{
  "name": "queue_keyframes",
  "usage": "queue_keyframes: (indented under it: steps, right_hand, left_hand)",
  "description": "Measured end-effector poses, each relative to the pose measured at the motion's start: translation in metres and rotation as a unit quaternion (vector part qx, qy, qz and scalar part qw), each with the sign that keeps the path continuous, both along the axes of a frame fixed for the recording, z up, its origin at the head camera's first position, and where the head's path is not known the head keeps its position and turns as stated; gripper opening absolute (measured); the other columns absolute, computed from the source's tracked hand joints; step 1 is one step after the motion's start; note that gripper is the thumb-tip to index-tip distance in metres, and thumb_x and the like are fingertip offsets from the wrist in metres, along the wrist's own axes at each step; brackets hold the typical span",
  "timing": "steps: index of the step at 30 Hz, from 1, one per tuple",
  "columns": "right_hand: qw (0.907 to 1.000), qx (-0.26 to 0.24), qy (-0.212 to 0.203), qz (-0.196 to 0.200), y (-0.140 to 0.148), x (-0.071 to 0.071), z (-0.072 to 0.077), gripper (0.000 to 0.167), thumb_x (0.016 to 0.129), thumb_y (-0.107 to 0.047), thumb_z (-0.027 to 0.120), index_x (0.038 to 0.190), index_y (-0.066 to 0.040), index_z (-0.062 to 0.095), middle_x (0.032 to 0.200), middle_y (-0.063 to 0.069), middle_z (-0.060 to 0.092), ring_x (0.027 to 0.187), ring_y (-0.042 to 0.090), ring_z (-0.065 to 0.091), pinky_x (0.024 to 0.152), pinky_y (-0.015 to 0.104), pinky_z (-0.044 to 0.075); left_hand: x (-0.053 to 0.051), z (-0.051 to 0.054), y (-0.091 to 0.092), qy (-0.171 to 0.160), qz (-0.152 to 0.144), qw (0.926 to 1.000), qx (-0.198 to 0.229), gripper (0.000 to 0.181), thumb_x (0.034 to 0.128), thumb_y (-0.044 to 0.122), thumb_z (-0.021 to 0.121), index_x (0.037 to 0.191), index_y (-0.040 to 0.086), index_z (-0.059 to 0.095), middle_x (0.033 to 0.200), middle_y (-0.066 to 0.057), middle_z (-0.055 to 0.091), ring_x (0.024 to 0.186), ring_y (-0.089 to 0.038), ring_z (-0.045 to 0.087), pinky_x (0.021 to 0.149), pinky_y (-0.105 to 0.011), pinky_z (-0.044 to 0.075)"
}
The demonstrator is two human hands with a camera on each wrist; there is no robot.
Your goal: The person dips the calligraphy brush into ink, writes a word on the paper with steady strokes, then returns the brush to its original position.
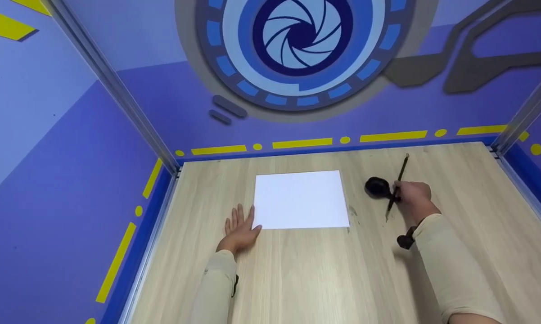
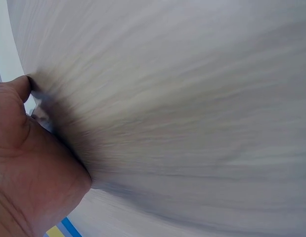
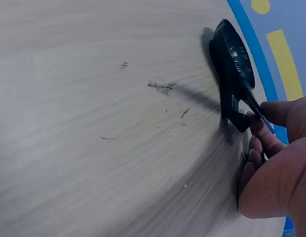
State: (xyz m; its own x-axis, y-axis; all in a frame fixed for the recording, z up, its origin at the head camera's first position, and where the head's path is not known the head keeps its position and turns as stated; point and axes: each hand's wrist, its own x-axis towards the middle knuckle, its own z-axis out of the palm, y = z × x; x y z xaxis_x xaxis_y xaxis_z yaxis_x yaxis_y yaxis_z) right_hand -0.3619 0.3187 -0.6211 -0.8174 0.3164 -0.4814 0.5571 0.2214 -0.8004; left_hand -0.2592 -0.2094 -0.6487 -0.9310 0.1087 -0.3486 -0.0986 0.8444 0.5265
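Blue and purple wall panels with yellow dashes fill the upper and left parts of the frame. They enclose a pale wood-grain tabletop across the lower centre. On it, at mid-frame, lies a flat white rectangular sheet of paper. It looks light, thin and easily creased, likely to slide, so it is best pressed at a corner. The left hand lies with fingers extended at its lower left corner, thumb at the edge. The right hand, right of centre, pinches with thumb and fingers.

Just left of that hand sits a glossy black round dish with a short handle, probably light, stiff and slippery, best taken by the handle; I cannot tell whether the fingers grip it too. The slim black brush, in the pinch, crosses that handle; it should be light and rigid, its shaft the natural hold. Smallest are 2 or more dark smudges.
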Motion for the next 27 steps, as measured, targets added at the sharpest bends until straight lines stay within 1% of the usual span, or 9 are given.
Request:
queue_keyframes:
  steps: [3,6,8,9,11,13,16,20,27]
  right_hand:
    - [0.9977,-0.054,0.001,-0.040,0.000,0.003,0.001,0.022,0.103,-0.034,0.068,0.097,-0.014,0.073,0.074,-0.011,0.068,0.078,0.010,0.061,0.079,0.026,0.053]
    - [0.9924,-0.094,-0.003,-0.080,0.000,0.007,0.004,0.026,0.105,-0.036,0.064,0.115,-0.013,0.068,0.122,0.005,0.073,0.120,0.018,0.064,0.107,0.032,0.051]
    - [0.9888,-0.110,-0.002,-0.100,0.000,0.010,0.007,0.030,0.105,-0.039,0.062,0.122,-0.015,0.065,0.151,0.009,0.058,0.145,0.021,0.050,0.122,0.032,0.042]
    - [0.9870,-0.119,-0.003,-0.109,0.000,0.011,0.009,0.030,0.105,-0.040,0.062,0.122,-0.016,0.064,0.154,0.008,0.053,0.149,0.020,0.045,0.124,0.031,0.039]
    - [0.9803,-0.149,0.003,-0.130,0.002,0.014,0.013,0.026,0.104,-0.039,0.064,0.117,-0.018,0.067,0.148,0.004,0.060,0.143,0.016,0.050,0.121,0.026,0.042]
    - [0.9702,-0.184,0.020,-0.156,0.006,0.018,0.018,0.017,0.103,-0.035,0.068,0.104,-0.018,0.072,0.115,-0.006,0.072,0.115,0.009,0.062,0.101,0.022,0.050]
    - [0.9565,-0.226,0.060,-0.175,0.013,0.025,0.029,0.017,0.102,-0.028,0.072,0.090,-0.018,0.076,0.078,-0.013,0.072,0.080,0.003,0.062,0.073,0.020,0.052]
    - [0.9524,-0.221,0.137,-0.160,0.020,0.036,0.046,0.019,0.104,-0.027,0.070,0.090,-0.017,0.079,0.077,-0.010,0.073,0.072,0.004,0.063,0.061,0.019,0.052]
    - [0.9356,-0.223,0.232,-0.145,0.020,0.054,0.066,0.017,0.105,-0.026,0.069,0.106,-0.010,0.077,0.087,-0.003,0.075,0.076,0.006,0.071,0.063,0.018,0.059]
  left_hand:
    - [-0.003,-0.009,-0.001,-0.006,0.001,1.0000,0.002,0.076,0.1120,0.046,0.040,0.174,0.022,0.002,0.179,-0.016,-0.025,0.166,-0.039,-0.028,0.132,-0.061,-0.019]
    - [-0.003,-0.012,-0.002,-0.005,0.002,0.9999,0.013,0.079,0.1114,0.046,0.043,0.174,0.020,0.003,0.179,-0.017,-0.024,0.166,-0.040,-0.027,0.132,-0.062,-0.019]
    - [-0.004,-0.012,-0.002,-0.005,0.005,0.9998,0.019,0.080,0.1110,0.046,0.044,0.174,0.020,0.003,0.179,-0.016,-0.024,0.166,-0.039,-0.028,0.132,-0.062,-0.020]
    - [-0.004,-0.012,-0.002,-0.005,0.005,0.9998,0.019,0.080,0.1108,0.046,0.044,0.174,0.019,0.003,0.179,-0.016,-0.024,0.166,-0.039,-0.028,0.132,-0.063,-0.020]
    - [-0.005,-0.012,-0.002,-0.008,0.007,0.9998,0.014,0.080,0.1110,0.047,0.043,0.174,0.020,0.001,0.179,-0.015,-0.025,0.166,-0.038,-0.028,0.132,-0.061,-0.020]
    - [-0.006,-0.013,-0.003,-0.011,0.008,0.9998,0.015,0.080,0.1110,0.049,0.041,0.174,0.020,0.000,0.178,-0.015,-0.027,0.165,-0.038,-0.029,0.132,-0.062,-0.020]
    - [-0.007,-0.012,-0.004,-0.015,0.005,0.9998,0.012,0.080,0.1111,0.049,0.041,0.174,0.021,-0.001,0.178,-0.014,-0.028,0.165,-0.037,-0.030,0.132,-0.062,-0.020]
    - [-0.006,-0.006,-0.003,-0.016,0.008,0.9997,0.015,0.079,0.1119,0.045,0.042,0.174,0.019,0.000,0.179,-0.015,-0.026,0.165,-0.038,-0.029,0.132,-0.061,-0.020]
    - [-0.005,-0.005,-0.001,-0.021,0.007,0.9997,0.010,0.079,0.1122,0.046,0.042,0.174,0.020,-0.001,0.178,-0.013,-0.028,0.165,-0.036,-0.030,0.132,-0.060,-0.021]
